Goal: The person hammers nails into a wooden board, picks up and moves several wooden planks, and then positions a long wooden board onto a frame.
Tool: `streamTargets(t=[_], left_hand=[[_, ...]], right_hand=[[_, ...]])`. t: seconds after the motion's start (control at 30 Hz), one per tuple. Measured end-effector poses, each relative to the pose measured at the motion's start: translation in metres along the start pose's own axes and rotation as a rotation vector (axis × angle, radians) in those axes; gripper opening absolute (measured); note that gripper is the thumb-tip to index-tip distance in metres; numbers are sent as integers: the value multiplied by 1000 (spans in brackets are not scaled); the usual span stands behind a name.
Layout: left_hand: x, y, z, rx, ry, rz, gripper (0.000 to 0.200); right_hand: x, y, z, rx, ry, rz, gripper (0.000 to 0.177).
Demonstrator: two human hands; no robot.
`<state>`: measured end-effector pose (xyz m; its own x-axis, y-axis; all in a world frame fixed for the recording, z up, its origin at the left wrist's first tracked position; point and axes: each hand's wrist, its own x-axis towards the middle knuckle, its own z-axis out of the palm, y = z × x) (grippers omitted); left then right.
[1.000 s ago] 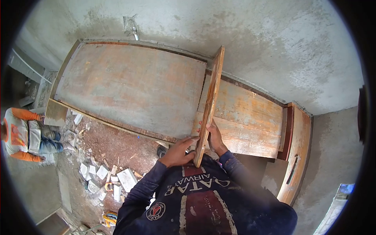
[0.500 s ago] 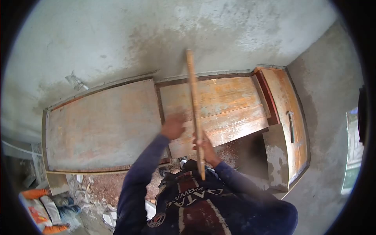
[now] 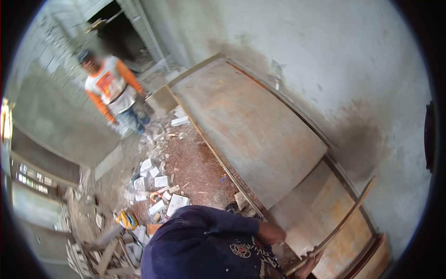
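A long, thin wooden strip (image 3: 346, 215) slants up to the right across the near board. My right hand (image 3: 310, 266) is closed around its lower part, low in the view. My left hand (image 3: 272, 233) is by the near edge of the same board, apart from the strip, its fingers smeared by motion. Beneath the strip lies the near board panel (image 3: 320, 204), stained orange and grey. A larger board panel (image 3: 246, 125) stretches away beyond it along the wall.
A person (image 3: 111, 88) in an orange-sleeved shirt stands at the far left. Broken white tile pieces (image 3: 177, 203) and rubble litter the reddish floor (image 3: 200, 162). A yellow tool (image 3: 126, 219) lies near scrap wood (image 3: 108, 255). The plastered wall (image 3: 297, 42) borders the boards.
My view has swung to the left, bringing the person and the rubble-strewn floor into sight. The wooden strip is still in my right hand, now lower right in view.
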<state>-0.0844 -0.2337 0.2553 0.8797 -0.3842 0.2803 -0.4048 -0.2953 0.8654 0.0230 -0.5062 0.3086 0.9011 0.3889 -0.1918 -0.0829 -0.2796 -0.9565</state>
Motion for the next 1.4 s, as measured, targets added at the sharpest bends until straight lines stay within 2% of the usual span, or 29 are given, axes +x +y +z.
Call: streamTargets(t=[0.07,0.1,0.13,0.17,0.23,0.3,0.37,0.43,0.57,0.63,0.67,0.73,0.87,0.93,0.97,1.03,1.07,1.1,1.17,1.23,1.27,1.33,1.37,1.4], left_hand=[[-28,20,-18,-161,-3,-93,16],[-44,35,-26,-120,28,-225,15],[-59,47,-30,-83,60,-357,14],[-72,53,-28,-70,88,-371,14],[-93,58,-14,-24,234,-527,15],[-106,51,14,-47,305,-573,15],[-110,55,27,-61,376,-606,15],[-105,70,23,-78,473,-578,16],[-95,101,9,-82,618,-700,21],[-99,125,-8,-201,745,-690,46],[-105,130,-10,-204,753,-686,46],[-120,137,-11,-370,900,-513,84],[-158,154,6,-437,1015,-424,99],[-176,157,24,-641,1134,-426,101],[-186,155,34,-642,1130,-423,101],[-205,149,60,-725,1345,-570,69],[-215,148,72,-767,1449,-647,57],[-213,172,73,-638,1601,-713,38],[-232,165,104,-763,1659,-738,37],[-239,174,122,-937,1815,-784,33],[-240,188,125,-940,1814,-781,33],[-245,224,118,-930,1734,-1050,33],[-251,213,134,-936,1726,-1052,33],[-260,188,157,-989,1808,-907,34]], right_hand=[[5,-43,0,11,-192,60,60],[17,-47,2,-159,-212,183,67],[24,-59,9,-166,-245,168,67],[27,-76,20,-158,-321,138,71],[34,-81,34,-60,-471,33,84],[58,-60,56,-19,-505,-49,85],[68,-69,73,22,-531,-143,87],[69,-94,96,-73,-569,-182,93],[97,-51,116,-73,-649,-374,96],[88,-60,128,-143,-751,-425,95],[80,-69,134,-150,-757,-427,95],[54,-100,151,-231,-892,-429,105],[14,-112,178,-376,-996,-598,104],[-12,-114,191,-407,-1011,-639,101],[-24,-113,198,-463,-1061,-715,101],[-44,-106,211,-576,-1138,-895,100],[-56,-103,216,-583,-1131,-889,100],[-68,-99,219,-639,-1204,-877,99],[-89,-89,222,-837,-1310,-830,97],[-99,-64,227,-841,-1372,-818,97],[-104,-54,228,-844,-1442,-799,96],[-120,-50,228,-870,-1473,-719,96],[-128,-49,227,-894,-1503,-635,97],[-134,-48,226,-897,-1498,-628,97]])
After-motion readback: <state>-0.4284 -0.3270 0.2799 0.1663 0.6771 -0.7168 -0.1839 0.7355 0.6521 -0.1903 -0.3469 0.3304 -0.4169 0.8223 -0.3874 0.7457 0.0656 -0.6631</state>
